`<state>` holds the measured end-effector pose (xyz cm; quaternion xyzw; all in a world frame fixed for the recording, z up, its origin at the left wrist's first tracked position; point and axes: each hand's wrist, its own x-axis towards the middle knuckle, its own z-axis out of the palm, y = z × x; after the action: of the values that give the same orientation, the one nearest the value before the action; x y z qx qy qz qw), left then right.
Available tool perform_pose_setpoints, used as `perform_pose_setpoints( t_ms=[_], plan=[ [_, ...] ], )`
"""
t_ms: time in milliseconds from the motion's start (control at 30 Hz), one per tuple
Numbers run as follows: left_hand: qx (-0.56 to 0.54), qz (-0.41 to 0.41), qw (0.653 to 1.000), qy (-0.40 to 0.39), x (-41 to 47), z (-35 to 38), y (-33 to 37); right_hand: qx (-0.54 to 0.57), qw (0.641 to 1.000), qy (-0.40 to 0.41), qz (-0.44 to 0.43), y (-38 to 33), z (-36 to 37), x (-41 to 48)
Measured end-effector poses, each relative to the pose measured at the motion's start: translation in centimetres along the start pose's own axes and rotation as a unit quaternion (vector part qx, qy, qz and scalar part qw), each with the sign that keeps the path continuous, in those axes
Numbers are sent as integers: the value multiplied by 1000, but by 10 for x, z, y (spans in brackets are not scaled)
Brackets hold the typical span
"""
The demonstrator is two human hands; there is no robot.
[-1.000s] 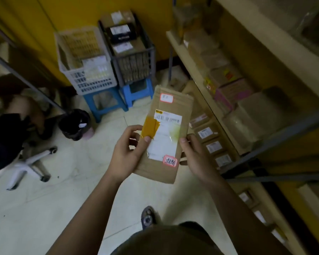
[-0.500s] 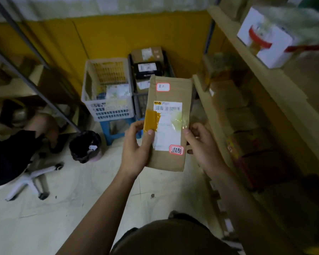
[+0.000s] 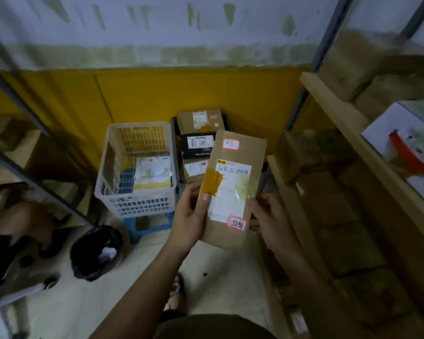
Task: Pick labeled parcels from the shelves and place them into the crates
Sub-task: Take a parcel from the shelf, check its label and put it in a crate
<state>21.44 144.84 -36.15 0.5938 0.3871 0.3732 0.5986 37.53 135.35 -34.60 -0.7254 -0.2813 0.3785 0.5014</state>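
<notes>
A flat brown cardboard parcel (image 3: 240, 152) with a white barcode label, orange tape and two red-edged stickers is held upright in front of me. My left hand (image 3: 187, 216) grips its left edge, thumb on the label. My right hand (image 3: 267, 220) holds its right edge, fingers curled behind. Beyond it, a white plastic crate (image 3: 113, 152) on a blue stool holds a pale packet. Beside it a dark crate (image 3: 174, 133) is filled with labeled boxes, its right part hidden by the parcel.
Wooden shelves (image 3: 328, 99) packed with brown boxes run along the right. A black-lined bin (image 3: 96, 253) stands on the floor at left. A seated person's leg (image 3: 22, 223) and a chair base are at far left. Metal rack posts cross the left side.
The view has tilted up and I have come nearer the crates. The parcel stays in both hands, now in front of the dark crate.
</notes>
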Motion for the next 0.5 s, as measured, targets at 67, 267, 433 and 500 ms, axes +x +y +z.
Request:
perform_pose_setpoints(
  t_ms=[67,267,433,500],
  plan=[
    [19,3,999,-33,45,-13,1,21,1000,17,15,-14,10,31],
    [68,22,992,-103,159,-50,5,98,994,41,37,-46,45,114],
    [73,18,991,-115,223,-66,4,80,995,7,53,-54,69,175],
    [69,-10,992,-105,248,-70,0,78,996,4,53,-57,79,204]
  ],
)
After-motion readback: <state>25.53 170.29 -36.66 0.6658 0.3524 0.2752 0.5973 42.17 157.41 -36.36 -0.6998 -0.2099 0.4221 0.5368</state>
